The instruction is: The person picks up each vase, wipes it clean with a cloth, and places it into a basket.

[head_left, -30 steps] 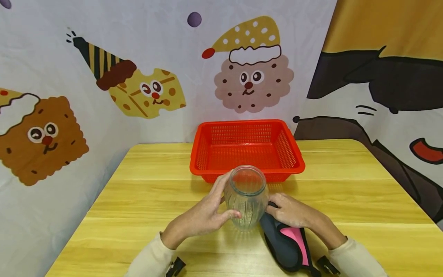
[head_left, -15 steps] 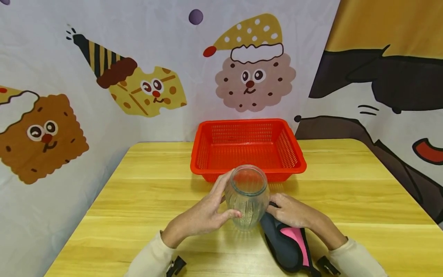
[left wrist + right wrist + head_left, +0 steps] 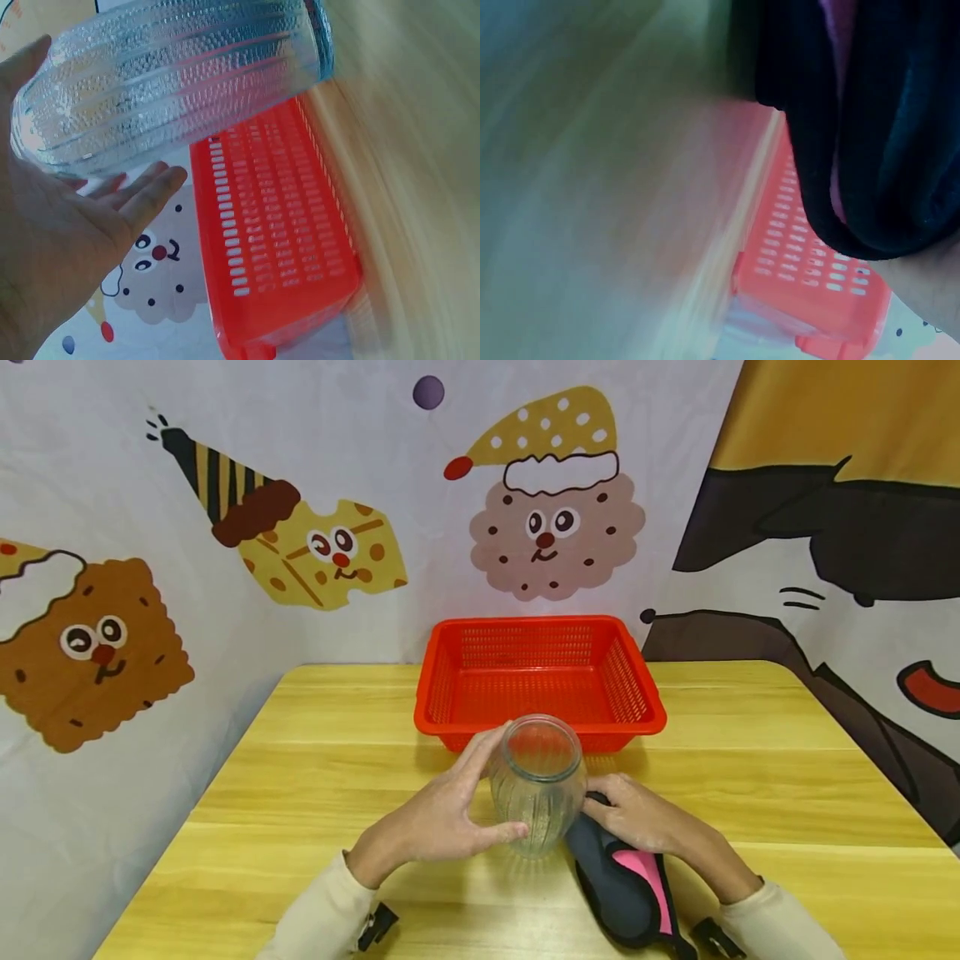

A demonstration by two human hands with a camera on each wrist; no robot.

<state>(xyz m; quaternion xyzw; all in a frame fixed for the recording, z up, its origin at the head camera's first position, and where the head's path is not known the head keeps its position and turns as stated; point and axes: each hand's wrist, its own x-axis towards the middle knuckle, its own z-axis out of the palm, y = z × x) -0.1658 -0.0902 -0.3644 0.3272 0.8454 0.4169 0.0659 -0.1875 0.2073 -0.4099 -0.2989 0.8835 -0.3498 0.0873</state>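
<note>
A clear ribbed glass jar (image 3: 542, 793) stands upright on the table with its mouth up. My left hand (image 3: 438, 814) is at its left side, the thumb across the front and the fingers straight along the far side. In the left wrist view the fingers (image 3: 154, 191) are spread beside the jar (image 3: 172, 82). Right of the jar, my right hand (image 3: 637, 814) grips the upper end of a dark grey fabric item (image 3: 618, 893) with a pink panel and black trim. Its kind is unclear; dark fabric (image 3: 885, 135) fills much of the right wrist view.
A red perforated plastic basket (image 3: 427, 693) sits right behind the jar, with nothing seen inside. The wood-grain table (image 3: 315, 760) stretches to both sides. A printed cloth (image 3: 435, 510) with cartoon biscuits hangs behind. Black devices (image 3: 377, 927) sit by the cuffs.
The left hand's fingers have straightened a little at the jar. The right hand keeps its grip on the fabric item. The head view has shifted slightly.
</note>
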